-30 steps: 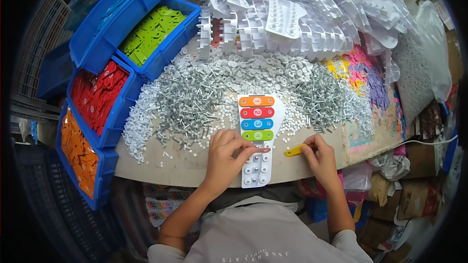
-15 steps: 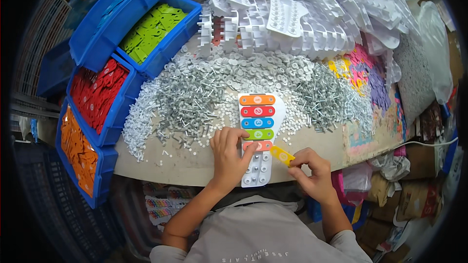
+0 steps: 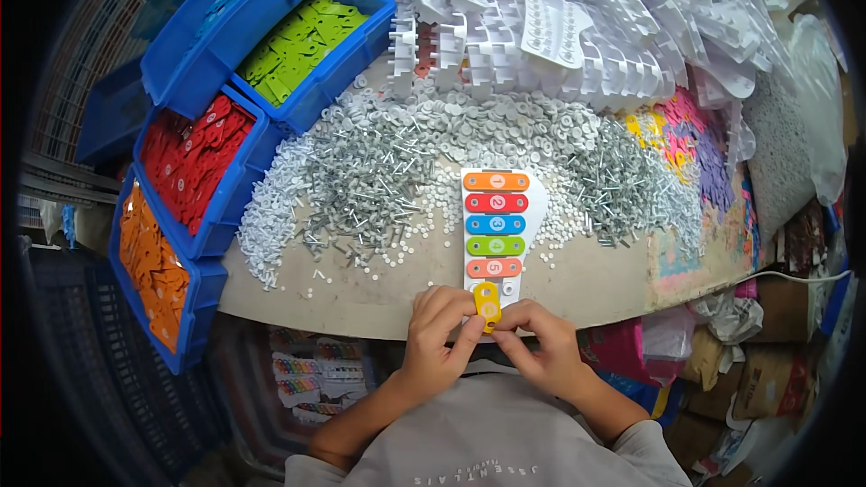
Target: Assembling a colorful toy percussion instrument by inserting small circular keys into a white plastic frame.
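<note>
Near the table's front edge lies a white toy xylophone base point(image 3: 534, 207), bearing a row of bars: orange point(image 3: 496, 181), red point(image 3: 496, 203), blue point(image 3: 495, 224), green point(image 3: 495, 245) and coral point(image 3: 494, 268). A yellow xylophone bar point(image 3: 487, 305) stands lengthwise over the base's near end. The fingers and thumb of my left hand point(image 3: 440, 335) close on the bar's left side. From the right, my right hand point(image 3: 543, 347) pinches its lower end. One round white peg seat point(image 3: 509, 289) shows beside the bar; my hands hide the rest of the near end.
Heaps of metal pins point(image 3: 361, 189), white washers point(image 3: 532, 122) and small white pieces point(image 3: 266, 234) surround the base. Blue bins on the left hold green point(image 3: 302, 45), red point(image 3: 198, 162) and orange bars point(image 3: 149, 271). White plastic bases point(image 3: 577, 45) pile up behind; pink and purple pieces point(image 3: 699, 149) lie right.
My right hand has brought the yellow bar left over the base and turned it lengthwise. My left hand has moved down from the coral bar to the yellow one. The view has shifted slightly.
</note>
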A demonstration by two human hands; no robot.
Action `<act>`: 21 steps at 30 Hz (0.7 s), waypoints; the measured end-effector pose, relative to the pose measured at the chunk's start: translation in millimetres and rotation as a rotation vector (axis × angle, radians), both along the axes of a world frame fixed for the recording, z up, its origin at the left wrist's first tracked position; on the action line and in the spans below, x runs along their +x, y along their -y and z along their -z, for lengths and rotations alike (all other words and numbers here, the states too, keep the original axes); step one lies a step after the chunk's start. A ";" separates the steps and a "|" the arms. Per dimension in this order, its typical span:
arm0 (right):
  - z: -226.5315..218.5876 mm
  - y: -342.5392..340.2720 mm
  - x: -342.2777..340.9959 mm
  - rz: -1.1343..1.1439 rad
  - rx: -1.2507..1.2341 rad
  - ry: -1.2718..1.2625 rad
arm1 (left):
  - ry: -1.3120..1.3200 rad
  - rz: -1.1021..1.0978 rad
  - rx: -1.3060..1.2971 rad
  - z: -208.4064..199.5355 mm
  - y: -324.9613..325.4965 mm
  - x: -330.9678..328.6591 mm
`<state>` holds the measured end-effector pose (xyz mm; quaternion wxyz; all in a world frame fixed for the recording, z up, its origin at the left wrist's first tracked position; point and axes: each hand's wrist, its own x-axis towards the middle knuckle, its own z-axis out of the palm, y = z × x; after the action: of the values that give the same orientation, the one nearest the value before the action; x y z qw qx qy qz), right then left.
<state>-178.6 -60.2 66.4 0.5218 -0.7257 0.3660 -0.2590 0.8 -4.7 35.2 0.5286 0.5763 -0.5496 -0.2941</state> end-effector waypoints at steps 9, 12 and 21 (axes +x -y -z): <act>-7.7 15.9 -2.1 0.096 0.106 -0.073 | 0.260 0.294 0.100 -7.7 9.9 19.4; -3.8 15.8 -0.2 0.122 0.193 -0.077 | 0.299 0.243 0.155 2.6 11.5 19.3; 14.6 21.7 8.1 0.280 0.238 -0.150 | 0.273 -0.052 0.206 32.9 19.4 11.2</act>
<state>-170.6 -81.9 51.8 0.5339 -0.6184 0.5292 -0.2291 12.0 -24.1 2.4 0.3947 0.6758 -0.5682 -0.2541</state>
